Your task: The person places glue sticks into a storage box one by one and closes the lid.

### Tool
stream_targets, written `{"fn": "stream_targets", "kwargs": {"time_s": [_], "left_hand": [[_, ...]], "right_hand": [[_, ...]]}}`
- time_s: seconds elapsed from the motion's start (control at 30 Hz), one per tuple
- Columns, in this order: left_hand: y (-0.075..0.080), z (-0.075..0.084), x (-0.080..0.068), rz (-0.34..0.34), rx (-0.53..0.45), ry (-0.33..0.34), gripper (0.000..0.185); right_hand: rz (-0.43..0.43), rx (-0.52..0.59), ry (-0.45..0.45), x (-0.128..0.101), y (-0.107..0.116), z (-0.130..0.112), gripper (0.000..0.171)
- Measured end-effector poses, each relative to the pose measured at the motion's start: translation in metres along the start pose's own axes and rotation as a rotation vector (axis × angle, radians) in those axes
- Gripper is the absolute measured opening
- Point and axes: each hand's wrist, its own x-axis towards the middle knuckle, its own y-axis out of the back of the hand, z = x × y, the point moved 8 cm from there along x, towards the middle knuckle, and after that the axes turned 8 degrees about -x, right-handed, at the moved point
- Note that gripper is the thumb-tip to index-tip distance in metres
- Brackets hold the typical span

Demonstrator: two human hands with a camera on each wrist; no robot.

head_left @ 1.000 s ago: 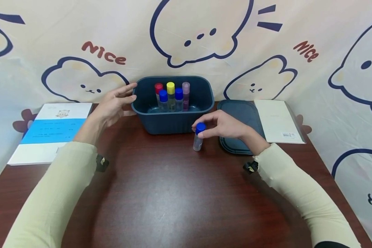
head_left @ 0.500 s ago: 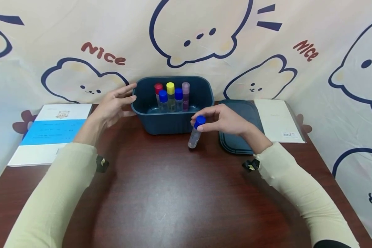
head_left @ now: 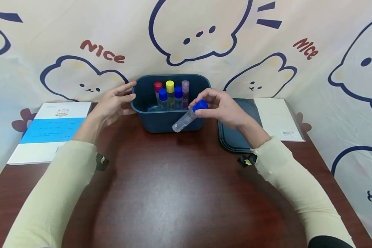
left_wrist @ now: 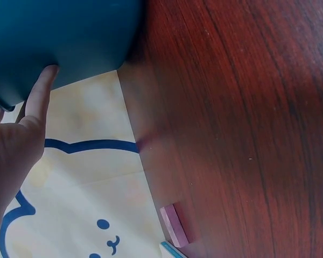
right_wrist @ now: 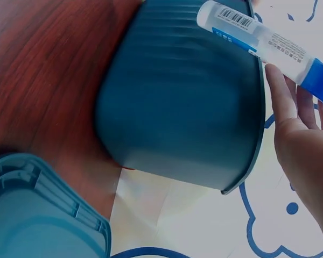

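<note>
right hand: pinching a blue-capped tube by its cap, between thumb and fingers
blue-capped tube: off the tabletop, aslant before the front wall of the bin, its base pointing down and left; whether it touches the bin, cannot tell
left hand: grasping nothing, fingers fairly straight, touching the rim and outer wall at the bin's left end
far edge: the bin, near the middle, holds a red-capped tube, a yellow-capped tube, a purple tube and two more with blue caps
far right corner: a white book, beside the lid
far left corner: a blue-and-white book
room: wood runs from the bin toward the near side, between the sleeves; a narrow strip parts bin from lid
right arm: slanting in from the near right, wrist over the lid
left arm: slanting in from the near left, wrist beside the blue-and-white book
</note>
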Motion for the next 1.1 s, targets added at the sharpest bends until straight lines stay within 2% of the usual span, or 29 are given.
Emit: {"fn": "stream_targets", "kwargs": {"time_s": [0.53, 1.1], "left_hand": [[0.001, -0.001, 0.001, -0.001, -0.017, 0.003, 0.060], [0.002, 0.000, 0.001, 0.001, -0.020, -0.007, 0.060]], "right_hand": [[0.047, 0.230, 0.034, 0.016, -0.006, -0.006, 0.019], [0.193, 0.382, 0.036, 0.029, -0.001, -0.015, 0.015]]}}
